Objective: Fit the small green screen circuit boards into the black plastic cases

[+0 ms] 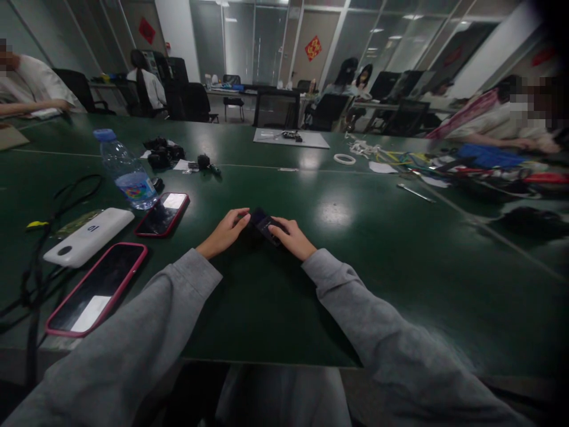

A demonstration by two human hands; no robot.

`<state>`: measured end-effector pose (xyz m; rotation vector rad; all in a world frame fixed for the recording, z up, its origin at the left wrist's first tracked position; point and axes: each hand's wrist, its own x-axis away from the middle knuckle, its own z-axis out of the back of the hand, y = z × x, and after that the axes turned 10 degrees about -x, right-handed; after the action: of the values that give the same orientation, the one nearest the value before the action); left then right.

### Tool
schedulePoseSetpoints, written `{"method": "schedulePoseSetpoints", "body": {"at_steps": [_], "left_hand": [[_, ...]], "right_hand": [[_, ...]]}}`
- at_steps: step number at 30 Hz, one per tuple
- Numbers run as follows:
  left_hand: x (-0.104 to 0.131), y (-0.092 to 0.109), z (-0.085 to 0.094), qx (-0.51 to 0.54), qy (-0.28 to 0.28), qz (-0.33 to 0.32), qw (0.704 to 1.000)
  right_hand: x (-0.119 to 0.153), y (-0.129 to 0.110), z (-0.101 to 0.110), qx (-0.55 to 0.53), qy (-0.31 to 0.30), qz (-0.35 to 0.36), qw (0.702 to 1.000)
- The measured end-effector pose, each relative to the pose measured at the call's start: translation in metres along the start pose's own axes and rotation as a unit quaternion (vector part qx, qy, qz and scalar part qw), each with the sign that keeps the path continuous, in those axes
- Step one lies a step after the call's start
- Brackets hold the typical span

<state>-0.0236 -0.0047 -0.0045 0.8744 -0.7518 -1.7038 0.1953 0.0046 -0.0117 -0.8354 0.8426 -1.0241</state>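
Observation:
Between my hands, just above or on the green table [284, 320], is a small flat black object [265, 226] with faint light markings; its exact kind is not clear. My right hand [291, 236] grips its right end, thumb on top and fingers behind. To the left of it, my left hand [227, 231] has its fingers bent and its thumb apart from them, with the fingertips close to the object's left edge. Nothing shows in the left hand, though whether it touches the object I cannot tell. Grey sleeves cover both forearms.
On the left lie two red-cased phones [163, 214] [98, 290], a white power bank [89, 237], black straps [38, 279] and a water bottle [128, 172]. Black parts [164, 155] sit beyond. Cables [400, 157], a tape roll [344, 159] and tools spread rightward. Several people sit around.

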Motion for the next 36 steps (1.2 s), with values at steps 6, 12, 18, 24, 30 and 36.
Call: {"method": "schedulePoseSetpoints", "body": {"at_steps": [6, 12, 18, 24, 30, 36], "left_hand": [[-0.002, -0.003, 0.008, -0.027, 0.01, 0.014, 0.999], [-0.002, -0.007, 0.007, -0.049, 0.014, -0.014, 0.999], [-0.002, -0.01, 0.009, -0.192, 0.032, -0.093, 0.976], [0.001, -0.018, 0.013, -0.414, 0.011, -0.124, 0.902], [-0.002, -0.027, 0.013, -0.447, -0.055, -0.088, 0.888], [-0.003, -0.031, 0.013, -0.425, -0.056, -0.102, 0.898]], "right_hand": [[-0.003, 0.006, 0.002, 0.05, 0.062, 0.017, 0.997], [0.012, -0.01, -0.007, 0.074, 0.077, 0.149, 0.983], [0.018, -0.017, -0.009, 0.145, 0.042, 0.185, 0.971], [0.015, -0.039, 0.015, 0.125, 0.207, 0.274, 0.931], [0.003, -0.016, 0.027, 0.123, 0.252, 0.194, 0.94], [0.0, 0.0, 0.02, 0.136, 0.203, 0.154, 0.957]]}}
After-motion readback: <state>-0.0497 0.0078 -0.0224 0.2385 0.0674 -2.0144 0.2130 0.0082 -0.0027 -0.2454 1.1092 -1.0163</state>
